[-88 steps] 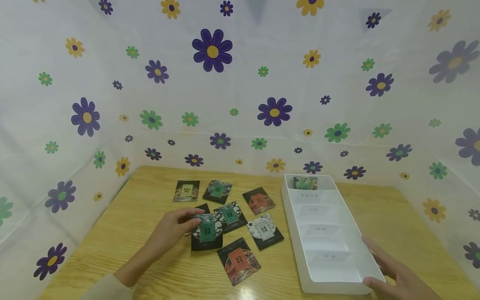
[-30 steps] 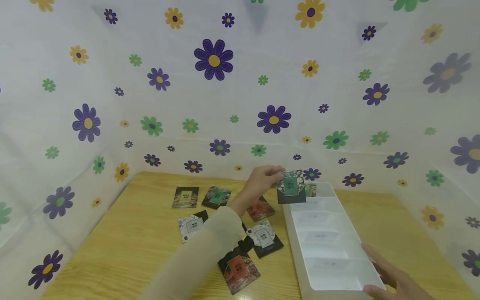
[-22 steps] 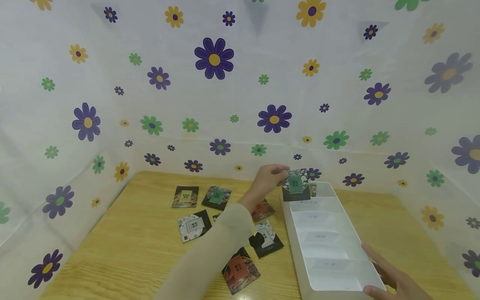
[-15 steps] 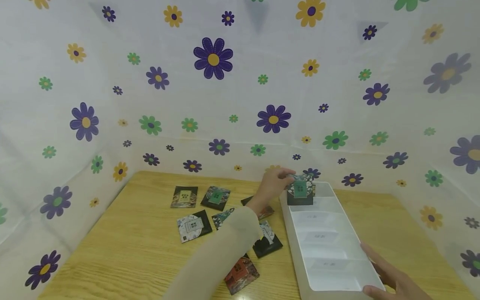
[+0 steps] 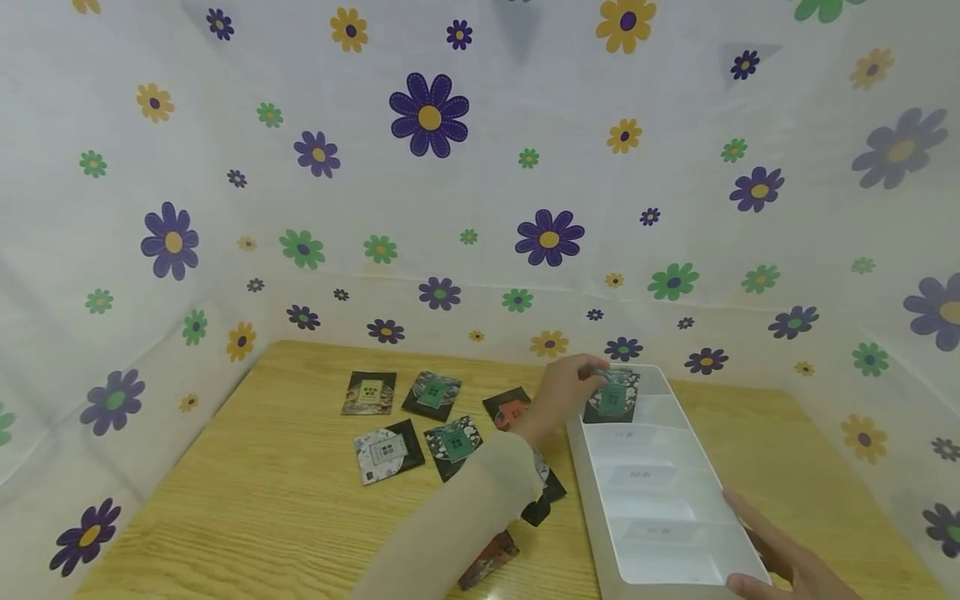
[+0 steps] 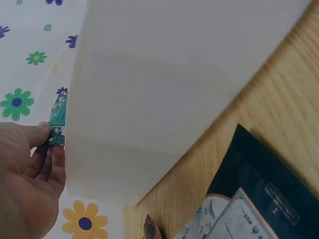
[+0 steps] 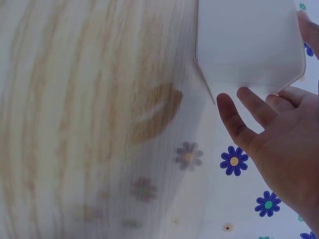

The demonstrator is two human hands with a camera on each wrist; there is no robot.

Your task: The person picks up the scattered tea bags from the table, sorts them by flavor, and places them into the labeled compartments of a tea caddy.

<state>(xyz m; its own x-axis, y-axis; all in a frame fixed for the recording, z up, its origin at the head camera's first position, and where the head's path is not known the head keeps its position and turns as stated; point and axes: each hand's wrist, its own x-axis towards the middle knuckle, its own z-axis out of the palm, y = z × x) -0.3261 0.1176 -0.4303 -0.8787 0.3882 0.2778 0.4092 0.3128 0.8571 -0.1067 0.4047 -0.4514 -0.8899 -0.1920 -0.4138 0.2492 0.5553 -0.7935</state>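
White tray (image 5: 660,562): right of centre in the head view, its long side slanting from the middle of the frame down to the lower right; raised dividers (image 5: 626,437) cross it, with marks too small to read.
Left hand (image 5: 564,390): just right of centre, gripping a packet by its upper left corner between thumb and fingers.
Held packet (image 5: 612,400): black with a green label and pale blossoms, at the tray's far end; the left wrist view shows it partly hidden behind the tray wall. Which compartment it is over or in, I cannot tell.
Right hand (image 5: 791,554): lower right, clasping the tray's near corner, thumb on the short end and fingers along the long side.
Cream sleeve (image 5: 450,525): runs up from the bottom edge, covering parts of the table.
Back row, left to right: yellow-label packet (image 5: 369,393), green-label packet (image 5: 432,396), red-label packet (image 5: 501,407).
Middle of the table: white-label packet (image 5: 388,452), another green packet (image 5: 453,442) beside it.
Partly hidden by the left arm: another white packet (image 5: 553,483) and, lower down, another red packet (image 5: 493,557).
Wooden table (image 5: 247,500): beneath everything.
Flowered cloth (image 5: 345,208): fills the upper frame.
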